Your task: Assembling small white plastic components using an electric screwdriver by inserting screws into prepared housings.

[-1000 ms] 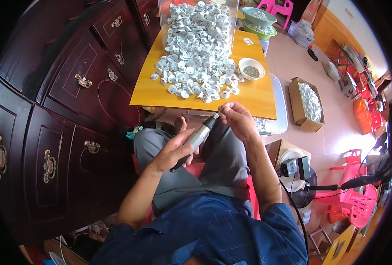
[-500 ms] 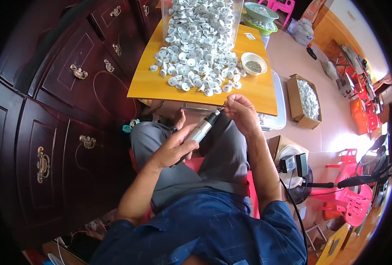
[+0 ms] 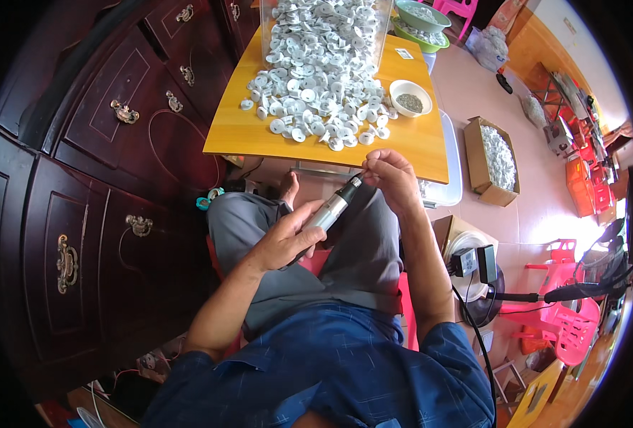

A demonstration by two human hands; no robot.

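Over the person's lap [image 3: 281, 296], just short of the table [image 3: 232, 128], a cylindrical grey power driver [image 3: 329, 212] lies slanted in the left hand [image 3: 288, 239], whose fingers and thumb are wrapped around its body. Its dark nose points up and away, toward the right hand [image 3: 391, 178]. There, thumb and fingertips are drawn together right by the tip; whether a small part is pinched between them is too small to tell, and so is whether the tip touches anything.

As for progress, one round of handwork seems to be under way, with the driver up at the fingertips and nothing visibly set down from it. On the table a large heap of white disc-shaped pieces [image 3: 323, 107] spills out of a clear plastic bin [image 3: 383, 50] toward the near edge. Beside the heap stands a white bowl [image 3: 396, 90] with a layer of small grey bits [image 3: 409, 103] in it, so the supply of these does not look used up. The view does not show whether the heaped pieces are finished or waiting.

More whitish pieces fill a cardboard box [image 3: 493, 195] on the floor to the right, and others lie in two stacked green basins [image 3: 438, 47] beyond the table. By sheer quantity this looks like a long batch; how much is done cannot be told.
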